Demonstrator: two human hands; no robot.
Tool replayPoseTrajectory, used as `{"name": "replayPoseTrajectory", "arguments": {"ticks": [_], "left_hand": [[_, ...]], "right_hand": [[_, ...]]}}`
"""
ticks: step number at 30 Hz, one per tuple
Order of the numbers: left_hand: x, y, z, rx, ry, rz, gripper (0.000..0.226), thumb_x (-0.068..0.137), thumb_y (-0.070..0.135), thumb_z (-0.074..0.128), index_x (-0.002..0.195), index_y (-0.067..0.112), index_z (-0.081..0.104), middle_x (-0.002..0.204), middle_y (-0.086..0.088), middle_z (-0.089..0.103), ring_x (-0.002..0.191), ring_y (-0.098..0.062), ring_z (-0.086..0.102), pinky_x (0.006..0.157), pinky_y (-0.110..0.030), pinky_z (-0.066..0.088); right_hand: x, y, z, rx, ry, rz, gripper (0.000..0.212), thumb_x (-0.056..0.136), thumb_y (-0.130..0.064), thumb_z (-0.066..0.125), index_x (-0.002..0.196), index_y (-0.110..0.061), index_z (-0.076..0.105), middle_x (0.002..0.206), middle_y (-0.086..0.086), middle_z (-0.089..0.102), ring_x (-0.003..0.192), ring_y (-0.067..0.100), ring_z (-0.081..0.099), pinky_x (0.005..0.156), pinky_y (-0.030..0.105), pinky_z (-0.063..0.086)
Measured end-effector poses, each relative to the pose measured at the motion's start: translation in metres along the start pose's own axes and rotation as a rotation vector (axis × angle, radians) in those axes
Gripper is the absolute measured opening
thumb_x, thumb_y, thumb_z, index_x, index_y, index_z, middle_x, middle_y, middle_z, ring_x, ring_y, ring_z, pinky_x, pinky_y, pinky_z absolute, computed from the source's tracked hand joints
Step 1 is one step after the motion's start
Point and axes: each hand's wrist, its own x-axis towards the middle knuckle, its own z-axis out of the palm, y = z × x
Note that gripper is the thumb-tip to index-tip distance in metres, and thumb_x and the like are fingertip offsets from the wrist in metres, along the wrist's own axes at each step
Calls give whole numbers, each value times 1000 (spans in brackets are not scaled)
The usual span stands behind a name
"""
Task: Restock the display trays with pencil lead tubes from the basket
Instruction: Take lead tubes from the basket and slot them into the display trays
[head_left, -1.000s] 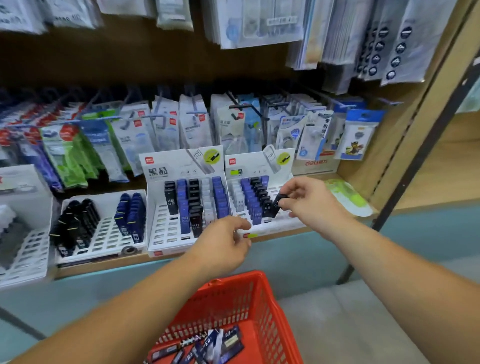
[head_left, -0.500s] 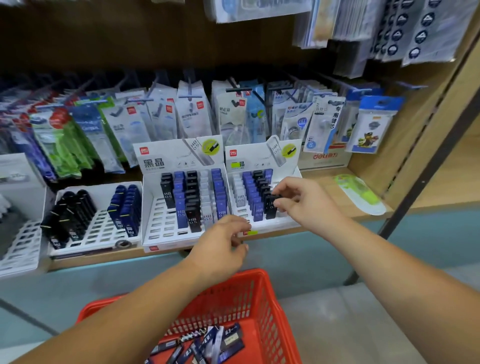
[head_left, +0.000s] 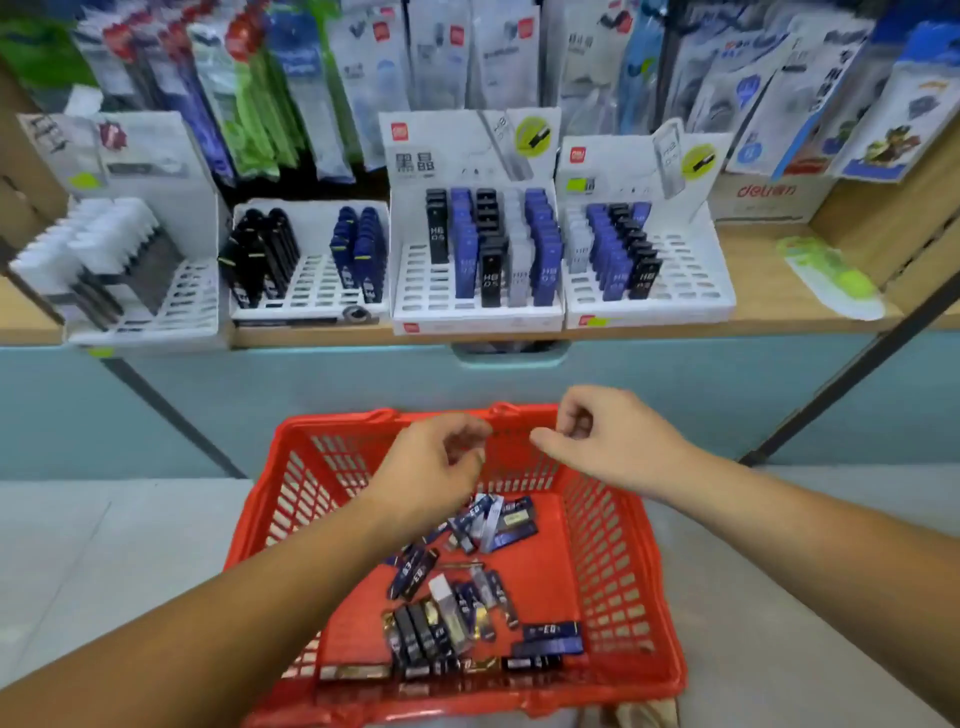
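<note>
A red plastic basket sits low in front of me, with several black, blue and white lead tubes loose on its bottom. My left hand and my right hand hover over the basket's far half, fingers loosely curled, holding nothing. On the wooden shelf above stand white display trays: one at the right with blue, black and white tubes, a middle one with several rows, and one further left with black and blue tubes.
A fourth tray with white and grey tubes stands at the shelf's left end. Hanging packets fill the wall behind the trays. A green packet lies on the shelf at the right. A dark diagonal post crosses the right side.
My right hand left the right tray, where it had set a black tube, and came down over the basket. My left hand dropped too. The view tilted downward.
</note>
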Motion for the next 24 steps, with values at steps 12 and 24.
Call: {"name": "replayPoseTrajectory", "arguments": {"ticks": [12,24], "left_hand": [[-74,-180,19,204,-405,-448,7,96,9,66,100,15,66,92,-2,64,88,-15,60,72,-15,45],[-76,-242,27,571,-950,-552,13,84,36,74,94,28,69,106,5,68,104,-18,66,97,-33,54]], "right_hand": [[-46,68,199,-124,-879,505,40,88,-62,68,81,-24,59,79,-2,57,74,15,57,63,26,41],[-18,112,240,-571,-936,225,70,61,-55,91,115,-25,58,115,-5,66,103,21,63,86,31,50]]}}
